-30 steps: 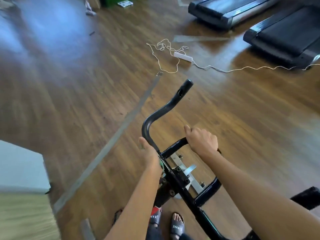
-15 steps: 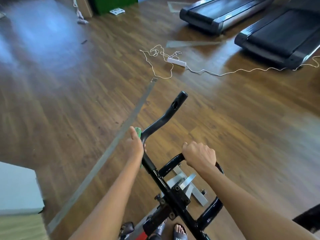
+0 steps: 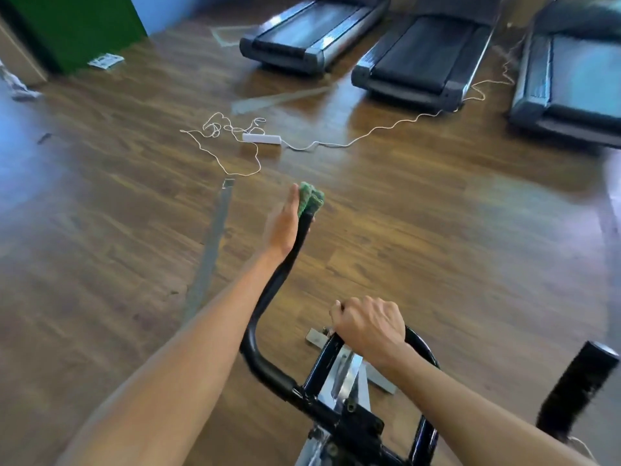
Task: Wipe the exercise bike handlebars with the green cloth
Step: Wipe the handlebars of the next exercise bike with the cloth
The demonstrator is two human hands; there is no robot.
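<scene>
The black exercise bike handlebars (image 3: 265,331) rise from the bottom centre, and the left bar curves up and away from me. My left hand (image 3: 282,223) is at the far tip of that left bar and grips the green cloth (image 3: 311,198) wrapped over the bar's end. Its fingers are hidden behind the bar and the cloth. My right hand (image 3: 369,326) is curled round the inner loop of the handlebars near the centre. The right bar end (image 3: 578,388) sticks up at the lower right, untouched.
Three treadmills (image 3: 413,58) stand along the far side of the wooden floor. A white power strip (image 3: 262,138) with a tangled white cord lies on the floor ahead. A grey metal strip (image 3: 211,250) runs along the floor to the left. A green panel (image 3: 77,25) stands far left.
My left hand slid with the green cloth from the bend near the stem up along the left bar to its far tip. My right hand stayed on the inner loop.
</scene>
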